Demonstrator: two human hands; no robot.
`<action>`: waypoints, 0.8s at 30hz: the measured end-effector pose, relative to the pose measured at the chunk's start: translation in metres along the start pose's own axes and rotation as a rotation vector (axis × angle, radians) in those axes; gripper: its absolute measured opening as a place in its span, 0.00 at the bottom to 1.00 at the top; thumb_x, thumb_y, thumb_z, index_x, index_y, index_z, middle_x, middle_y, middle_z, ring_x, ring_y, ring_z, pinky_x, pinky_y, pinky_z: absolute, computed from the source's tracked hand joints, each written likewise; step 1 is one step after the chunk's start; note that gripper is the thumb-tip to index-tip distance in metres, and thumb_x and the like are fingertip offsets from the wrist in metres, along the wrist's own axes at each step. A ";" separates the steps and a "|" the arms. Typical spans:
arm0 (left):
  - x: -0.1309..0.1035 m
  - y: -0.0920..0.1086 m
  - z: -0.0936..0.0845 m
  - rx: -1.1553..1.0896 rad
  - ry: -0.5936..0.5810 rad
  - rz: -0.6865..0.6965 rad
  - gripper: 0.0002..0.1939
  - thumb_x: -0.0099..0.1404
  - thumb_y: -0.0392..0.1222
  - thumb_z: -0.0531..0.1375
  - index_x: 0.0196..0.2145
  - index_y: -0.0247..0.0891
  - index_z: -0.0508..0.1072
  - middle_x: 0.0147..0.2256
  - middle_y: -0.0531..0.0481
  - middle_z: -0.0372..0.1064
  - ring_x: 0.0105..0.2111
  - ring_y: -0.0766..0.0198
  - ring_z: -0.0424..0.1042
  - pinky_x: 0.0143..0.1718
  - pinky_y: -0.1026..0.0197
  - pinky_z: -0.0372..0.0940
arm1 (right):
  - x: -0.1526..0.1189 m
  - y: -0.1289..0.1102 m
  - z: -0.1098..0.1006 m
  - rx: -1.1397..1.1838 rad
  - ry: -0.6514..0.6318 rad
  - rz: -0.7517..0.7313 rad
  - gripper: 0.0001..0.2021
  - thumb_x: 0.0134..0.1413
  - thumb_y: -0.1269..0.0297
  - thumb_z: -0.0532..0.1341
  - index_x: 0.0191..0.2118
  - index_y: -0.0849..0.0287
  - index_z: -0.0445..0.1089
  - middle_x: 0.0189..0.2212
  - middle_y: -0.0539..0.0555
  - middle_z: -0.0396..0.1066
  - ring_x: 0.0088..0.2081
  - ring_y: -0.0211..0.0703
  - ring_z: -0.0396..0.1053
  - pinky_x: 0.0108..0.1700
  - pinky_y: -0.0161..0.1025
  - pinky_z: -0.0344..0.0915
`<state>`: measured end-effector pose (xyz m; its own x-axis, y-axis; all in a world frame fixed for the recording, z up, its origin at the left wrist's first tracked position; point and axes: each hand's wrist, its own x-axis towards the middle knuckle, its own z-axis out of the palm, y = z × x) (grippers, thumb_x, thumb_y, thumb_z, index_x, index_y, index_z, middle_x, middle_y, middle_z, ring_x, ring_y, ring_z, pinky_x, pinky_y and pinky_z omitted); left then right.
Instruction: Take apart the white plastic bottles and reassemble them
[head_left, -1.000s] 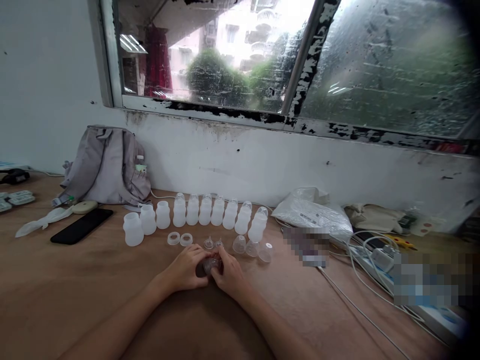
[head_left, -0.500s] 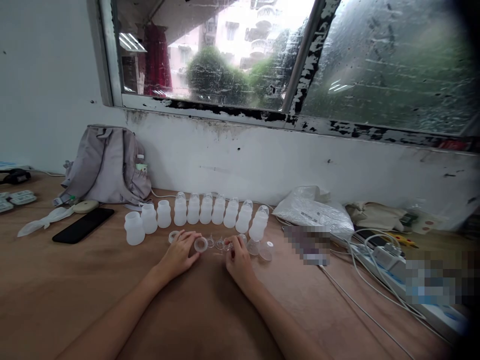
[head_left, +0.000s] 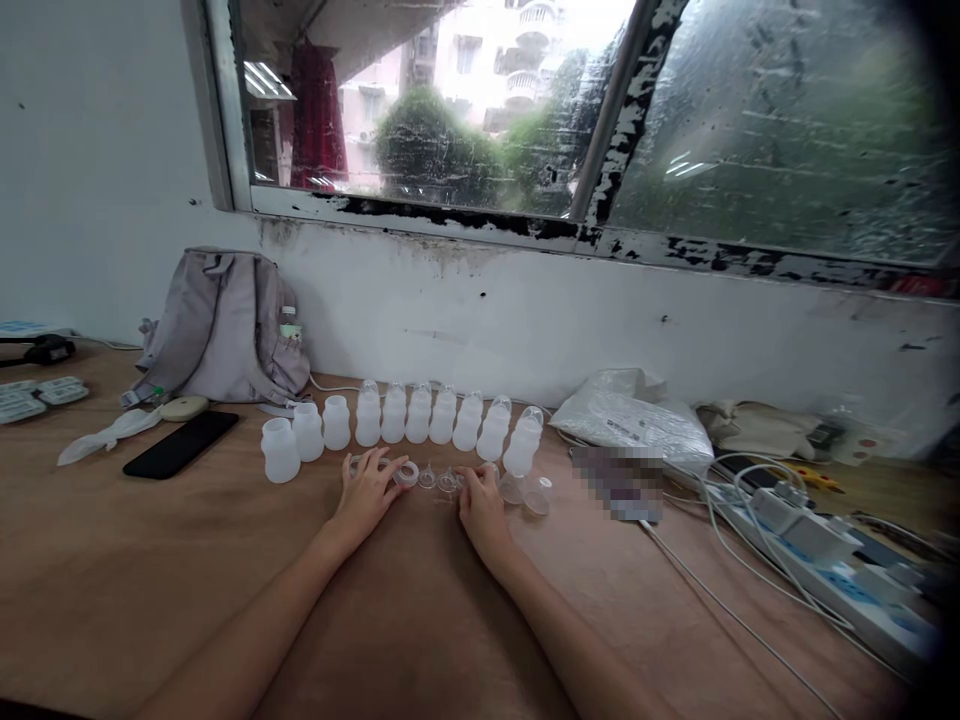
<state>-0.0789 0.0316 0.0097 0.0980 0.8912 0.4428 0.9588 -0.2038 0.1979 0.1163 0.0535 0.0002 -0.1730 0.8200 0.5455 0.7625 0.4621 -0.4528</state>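
My left hand (head_left: 365, 497) rests with fingers spread over the screw rings in front of the bottles. One translucent screw ring (head_left: 406, 474) lies at its fingertips and another is partly covered by the fingers. My right hand (head_left: 481, 508) is bent down at the row of clear silicone nipples, its fingertips closed at one that is mostly hidden. Between the hands stand two nipples, one (head_left: 427, 477) beside the ring and another (head_left: 448, 481) near my right fingers. Just right of that hand lie clear dome caps (head_left: 537, 498).
Behind my hands, several frosted baby bottles (head_left: 418, 415) with domed tops form an arc. Three open bottles (head_left: 280, 450) stand at its left end. A phone (head_left: 181, 445) and backpack (head_left: 225, 330) are left; a plastic bag (head_left: 634, 420), cables and a power strip (head_left: 817, 560) are right.
The view has shifted slightly. My right hand has lowered its fingertips towards the row of nipples. My left hand has stayed by the rings, its fingers a little further over them.
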 end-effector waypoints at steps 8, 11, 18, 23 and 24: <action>0.000 -0.005 0.010 0.024 -0.014 -0.042 0.20 0.63 0.49 0.48 0.52 0.49 0.60 0.53 0.43 0.57 0.54 0.52 0.52 0.52 0.40 0.43 | 0.002 -0.003 0.001 -0.174 -0.094 0.098 0.11 0.53 0.75 0.49 0.41 0.62 0.63 0.38 0.60 0.59 0.35 0.44 0.65 0.33 0.37 0.60; -0.001 -0.005 0.010 0.022 0.001 -0.025 0.20 0.63 0.47 0.47 0.53 0.49 0.58 0.54 0.44 0.55 0.55 0.53 0.51 0.52 0.40 0.42 | 0.002 -0.002 -0.001 -0.227 -0.114 0.116 0.12 0.54 0.74 0.48 0.42 0.62 0.64 0.38 0.61 0.61 0.35 0.45 0.66 0.32 0.37 0.60; -0.002 -0.004 0.006 -0.007 -0.028 0.054 0.19 0.64 0.45 0.46 0.52 0.52 0.59 0.54 0.46 0.57 0.55 0.52 0.52 0.52 0.39 0.40 | 0.003 0.007 0.000 -0.161 -0.053 0.114 0.13 0.54 0.74 0.48 0.40 0.64 0.66 0.37 0.62 0.66 0.35 0.47 0.67 0.34 0.39 0.60; -0.003 -0.005 0.006 0.004 -0.080 0.069 0.18 0.65 0.47 0.44 0.52 0.50 0.60 0.54 0.46 0.57 0.54 0.53 0.53 0.51 0.40 0.44 | 0.006 0.015 0.001 -0.095 -0.020 0.100 0.13 0.54 0.74 0.47 0.39 0.65 0.68 0.36 0.61 0.69 0.38 0.44 0.68 0.39 0.37 0.61; -0.003 -0.005 0.007 0.017 -0.079 0.065 0.18 0.65 0.47 0.43 0.51 0.51 0.60 0.54 0.46 0.57 0.54 0.53 0.53 0.51 0.41 0.44 | 0.007 0.017 0.001 -0.083 -0.014 0.099 0.13 0.54 0.73 0.47 0.39 0.65 0.68 0.36 0.60 0.70 0.37 0.44 0.68 0.39 0.37 0.61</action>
<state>-0.0822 0.0323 0.0016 0.1803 0.9056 0.3838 0.9541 -0.2558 0.1555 0.1271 0.0677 -0.0044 -0.1031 0.8652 0.4907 0.8251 0.3499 -0.4437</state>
